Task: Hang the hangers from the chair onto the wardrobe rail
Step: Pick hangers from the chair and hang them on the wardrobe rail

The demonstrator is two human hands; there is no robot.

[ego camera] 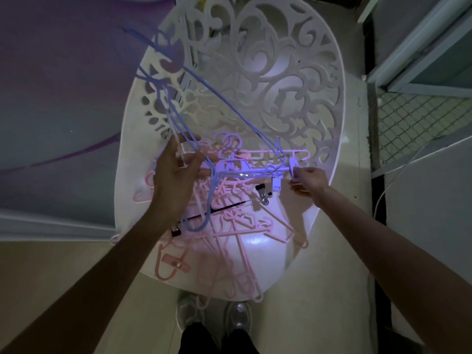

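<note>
Several blue hangers (178, 103) gripped in left hand (176, 175), right hand (307, 181) pinching clip (293, 164) to untangle from chair (329, 103) pile.

A white plastic chair with a scroll-cut openwork back (268, 72) fills the middle of the view, and its seat holds a tangled heap of pink plastic hangers (229, 233). A black metal clip hanger (222, 206) lies across the heap. The left hand (176, 180) grips a bunch of thin blue wire hangers (204, 98) lifted above the seat, their wires fanning up to the far left. The right hand (310, 181) pinches a pale lilac clip (293, 166) on a lilac plastic hanger. Two grey shoes (214, 318) stand at the near edge.
</note>
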